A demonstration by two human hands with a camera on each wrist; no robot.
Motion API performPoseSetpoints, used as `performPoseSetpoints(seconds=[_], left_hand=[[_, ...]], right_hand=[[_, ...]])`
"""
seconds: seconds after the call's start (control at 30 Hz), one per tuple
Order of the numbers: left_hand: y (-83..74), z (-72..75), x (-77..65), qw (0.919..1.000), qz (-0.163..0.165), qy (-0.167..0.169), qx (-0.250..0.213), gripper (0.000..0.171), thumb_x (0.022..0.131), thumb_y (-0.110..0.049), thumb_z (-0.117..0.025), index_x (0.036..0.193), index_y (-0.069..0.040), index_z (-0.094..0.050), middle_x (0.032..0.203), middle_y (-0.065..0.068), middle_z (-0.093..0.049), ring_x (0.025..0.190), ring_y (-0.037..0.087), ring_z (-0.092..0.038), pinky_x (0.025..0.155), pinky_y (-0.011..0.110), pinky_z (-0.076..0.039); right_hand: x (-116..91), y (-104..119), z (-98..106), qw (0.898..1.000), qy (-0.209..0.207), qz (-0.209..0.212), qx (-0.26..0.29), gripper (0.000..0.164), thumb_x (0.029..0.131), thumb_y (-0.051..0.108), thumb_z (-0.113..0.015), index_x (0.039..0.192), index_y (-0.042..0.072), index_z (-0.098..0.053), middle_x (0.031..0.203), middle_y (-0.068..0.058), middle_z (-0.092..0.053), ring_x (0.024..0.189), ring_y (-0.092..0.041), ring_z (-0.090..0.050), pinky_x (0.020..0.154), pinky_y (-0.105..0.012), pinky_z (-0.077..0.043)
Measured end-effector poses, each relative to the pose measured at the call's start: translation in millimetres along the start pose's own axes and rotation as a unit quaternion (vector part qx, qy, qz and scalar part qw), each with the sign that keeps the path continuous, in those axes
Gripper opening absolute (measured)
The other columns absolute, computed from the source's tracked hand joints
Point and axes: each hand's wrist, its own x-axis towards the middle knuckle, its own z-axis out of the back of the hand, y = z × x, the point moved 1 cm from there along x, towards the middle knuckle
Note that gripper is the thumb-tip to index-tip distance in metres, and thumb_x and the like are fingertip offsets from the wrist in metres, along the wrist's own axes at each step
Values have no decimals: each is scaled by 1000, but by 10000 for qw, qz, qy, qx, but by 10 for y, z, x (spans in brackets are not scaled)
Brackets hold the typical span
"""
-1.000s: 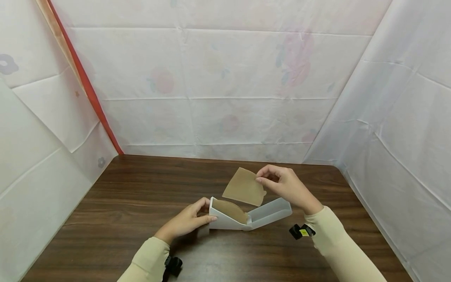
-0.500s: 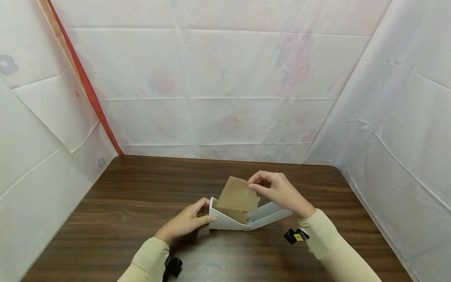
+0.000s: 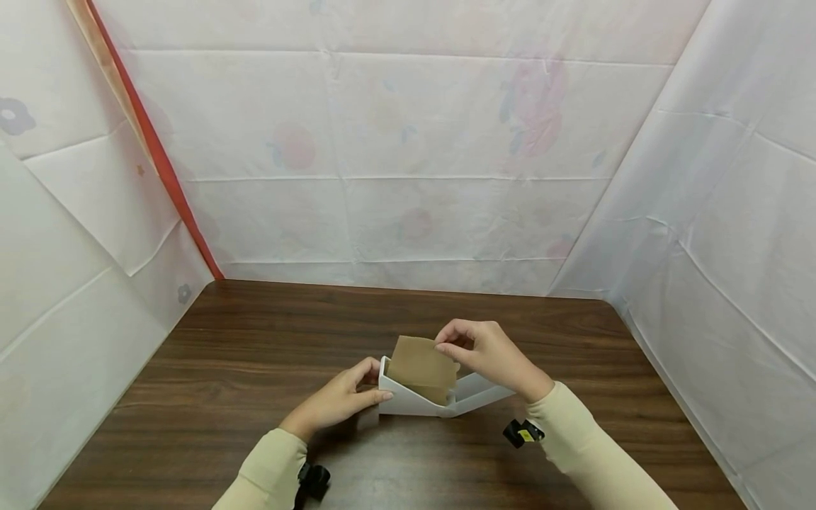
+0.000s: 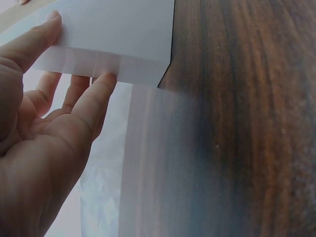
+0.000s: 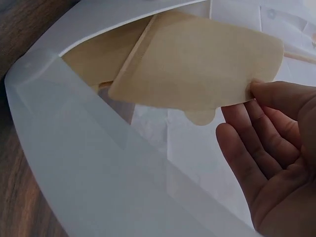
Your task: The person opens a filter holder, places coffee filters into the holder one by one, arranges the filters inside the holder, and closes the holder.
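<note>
In the head view a white box (image 3: 408, 403) lies on the table, its translucent lid (image 3: 482, 393) swung out to the right. My left hand (image 3: 338, 398) holds the box's left end, thumb along the near side; in the left wrist view the fingertips (image 4: 106, 79) press on its end face. Between thumb and fingers my right hand (image 3: 494, 354) pinches the rounded edge of a tan coffee filter (image 3: 417, 361), which has a small tab (image 5: 201, 117). The filter's lower part is down inside the box opening. More tan coffee filters (image 5: 106, 57) show inside, partly hidden behind the held one.
The dark wood-grain table (image 3: 268, 340) reaches back to a white patterned sheet (image 3: 408, 142). Similar sheets hang at both sides, with a red strip (image 3: 159, 159) at the left corner. A black camera (image 3: 523, 433) sits at the right wrist.
My right hand has moved left and down, bringing the coffee filter from above and behind the box into its opening. The left hand and the box have stayed in place.
</note>
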Motion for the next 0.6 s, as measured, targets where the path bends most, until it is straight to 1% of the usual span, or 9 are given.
performPoseSetpoints(seconds=[0.1, 0.27, 0.43, 0.6], left_hand=[[-3, 3, 0, 10000, -24, 6, -13, 29, 98, -21, -68, 121, -10, -54, 115, 3, -67, 107, 22, -62, 87, 31, -52], [3, 0, 5, 10000, -53, 2, -38, 28, 98, -20, -68, 120, -10, -54, 114, 3, -67, 107, 23, -62, 87, 31, -52], [14, -2, 10, 10000, -51, 12, -19, 28, 98, -20, -68, 120, -10, -54, 114, 3, -67, 108, 24, -62, 87, 31, -51], [5, 0, 11, 10000, -25, 24, -31, 28, 98, -20, -68, 121, -10, -54, 115, 3, -67, 108, 24, -62, 88, 31, -52]], right_hand=[[-2, 2, -41, 9999, -12, 29, -118, 6, 94, 13, -73, 96, 19, -71, 86, 10, -68, 74, -8, -62, 63, -27, -54], [-4, 14, -94, 9998, -4, 149, -136, 6, 93, 11, -73, 96, 16, -71, 86, 10, -67, 73, -7, -61, 63, -26, -54], [-11, 6, -142, 9996, 90, 172, -213, 3, 94, 15, -72, 97, 15, -72, 86, 10, -66, 72, -6, -60, 63, -26, -53], [-20, -31, -186, 9992, 251, 97, -294, 4, 96, 19, -71, 98, 16, -72, 84, 10, -65, 68, -5, -59, 59, -25, -52]])
